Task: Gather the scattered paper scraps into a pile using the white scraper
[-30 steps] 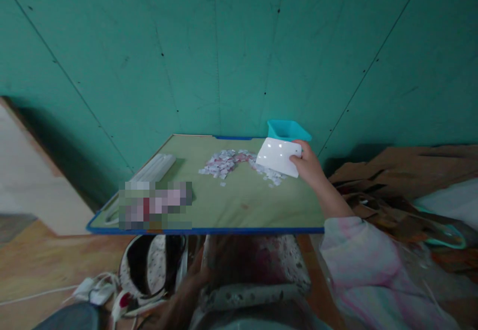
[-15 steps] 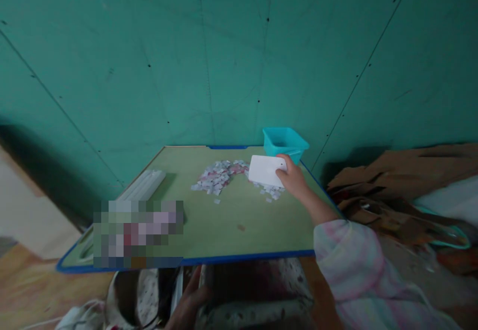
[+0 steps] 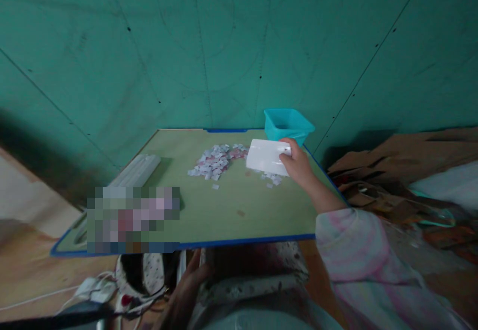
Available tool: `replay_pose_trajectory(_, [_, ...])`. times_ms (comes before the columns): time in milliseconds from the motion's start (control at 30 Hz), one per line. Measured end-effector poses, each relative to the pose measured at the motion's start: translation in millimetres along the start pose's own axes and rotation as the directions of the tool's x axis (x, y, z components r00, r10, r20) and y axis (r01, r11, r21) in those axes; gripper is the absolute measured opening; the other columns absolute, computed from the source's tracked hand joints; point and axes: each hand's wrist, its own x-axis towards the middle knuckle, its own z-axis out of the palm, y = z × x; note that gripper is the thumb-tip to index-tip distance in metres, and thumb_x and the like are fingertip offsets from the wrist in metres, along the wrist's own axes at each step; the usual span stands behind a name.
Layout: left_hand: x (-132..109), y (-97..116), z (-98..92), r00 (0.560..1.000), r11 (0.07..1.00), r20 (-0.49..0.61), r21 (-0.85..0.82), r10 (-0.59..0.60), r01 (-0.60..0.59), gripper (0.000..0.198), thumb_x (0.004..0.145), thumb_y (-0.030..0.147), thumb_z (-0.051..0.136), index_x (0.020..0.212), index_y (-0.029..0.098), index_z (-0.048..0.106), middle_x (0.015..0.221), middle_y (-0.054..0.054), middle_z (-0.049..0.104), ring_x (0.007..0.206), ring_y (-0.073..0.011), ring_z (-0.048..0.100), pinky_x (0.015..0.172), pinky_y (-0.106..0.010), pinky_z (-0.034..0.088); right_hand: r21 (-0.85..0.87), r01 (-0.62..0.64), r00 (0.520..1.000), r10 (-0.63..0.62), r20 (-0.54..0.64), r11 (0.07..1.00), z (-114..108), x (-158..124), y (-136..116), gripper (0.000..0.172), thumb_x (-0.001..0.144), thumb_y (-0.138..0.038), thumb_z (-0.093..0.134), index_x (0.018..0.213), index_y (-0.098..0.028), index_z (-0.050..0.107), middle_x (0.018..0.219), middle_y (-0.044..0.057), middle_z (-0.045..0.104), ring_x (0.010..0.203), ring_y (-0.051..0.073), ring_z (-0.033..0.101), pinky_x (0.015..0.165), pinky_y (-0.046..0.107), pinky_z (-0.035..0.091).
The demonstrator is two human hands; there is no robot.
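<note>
My right hand (image 3: 298,162) grips the right end of a white plastic card (image 3: 266,157), glossy, slightly bowed, with a small hole near one corner. The card is over the right part of the small folding table (image 3: 209,215), partly covering a heap of small white paper pieces (image 3: 274,178). A larger heap of white and pinkish paper pieces (image 3: 211,163) lies to its left. Just behind the card stands a turquoise plastic basket (image 3: 287,126). Below the table's front edge, my left hand (image 3: 188,287) is closed at the pale edge of something dark and dim.
Long white strips (image 3: 136,170) lie at the table's left, behind a blurred-out patch. A green wall (image 3: 231,51) rises behind the table. Flattened cardboard (image 3: 411,161) piles up on the right. White cables and a power strip (image 3: 95,290) are on the floor at lower left.
The view has tilted down, so the table sits higher in the picture. The card in my right hand now looks more bowed and shiny. My left hand stays below the table edge.
</note>
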Motion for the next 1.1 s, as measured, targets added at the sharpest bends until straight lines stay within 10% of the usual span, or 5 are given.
replay_pose_trajectory(167, [-23,15,17.9,1.0,0.998,-0.007,-0.062,-0.001,0.001,0.074,0.043,0.019,0.08,0.116,0.023,0.072,0.079,-0.001,0.083,0.102,-0.0374,0.073,0.076,-0.036,0.055,0.176,-0.109,0.975,0.07,0.213,0.978,1,4,4,0.049,0.066,-0.024,0.048,0.113,-0.021,0.061,0.088,0.005,0.065,0.075,0.023,0.059,0.066,0.033,0.047])
replay_pose_trajectory(567, [-26,11,8.3,1.0,1.0,0.012,0.021,-0.02,0.02,0.122,0.049,0.023,0.076,0.159,0.007,0.025,0.11,-0.012,0.083,0.127,-0.0431,0.061,0.099,-0.045,0.053,-0.032,0.014,0.999,-0.015,-0.046,0.999,4,5,12,0.049,0.074,-0.019,0.048,0.123,-0.021,0.055,0.106,0.011,0.068,0.098,0.029,0.063,0.088,0.042,0.049])
replay_pose_trajectory(867, [-24,7,10.0,0.997,0.992,0.075,-0.127,0.016,-0.007,0.083,0.049,0.017,0.08,0.131,0.02,0.068,0.104,-0.007,0.085,0.134,-0.0431,0.056,0.107,-0.047,0.05,-0.028,0.042,0.999,-0.042,0.0,0.999,4,1,7,0.048,0.07,-0.023,0.05,0.118,-0.021,0.056,0.1,0.01,0.069,0.089,0.029,0.064,0.083,0.043,0.052])
replay_pose_trajectory(1100, [-17,8,11.6,1.0,0.991,0.006,-0.13,-0.008,0.009,0.066,0.041,0.016,0.08,0.106,0.023,0.077,0.092,-0.007,0.085,0.155,-0.0366,0.008,0.114,-0.049,0.043,0.055,0.051,0.997,-0.047,-0.068,0.997,5,3,9,0.048,0.068,-0.025,0.047,0.115,-0.021,0.055,0.107,0.009,0.069,0.092,0.028,0.065,0.087,0.046,0.052])
